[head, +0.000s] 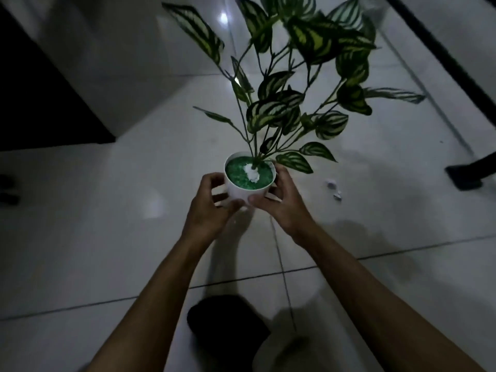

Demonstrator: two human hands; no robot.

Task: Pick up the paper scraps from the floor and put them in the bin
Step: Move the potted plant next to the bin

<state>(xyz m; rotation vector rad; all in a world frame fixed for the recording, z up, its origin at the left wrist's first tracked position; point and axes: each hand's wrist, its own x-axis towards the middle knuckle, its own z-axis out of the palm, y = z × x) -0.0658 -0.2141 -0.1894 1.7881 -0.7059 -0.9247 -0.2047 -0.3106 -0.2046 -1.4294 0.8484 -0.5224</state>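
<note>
Now the left hand (208,204) and right hand (279,194) both grasp the white pot (243,193) from its sides. Two scraps (334,189) lie on the floor (107,224), near, to the right; they look light and crumpled, best pinched with fingertips.

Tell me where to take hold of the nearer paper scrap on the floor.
Pinch the nearer paper scrap from above by its raised crumpled edges; it lies low on the tile floor. The right hand is closer, though both hands now hold the white pot.
</note>
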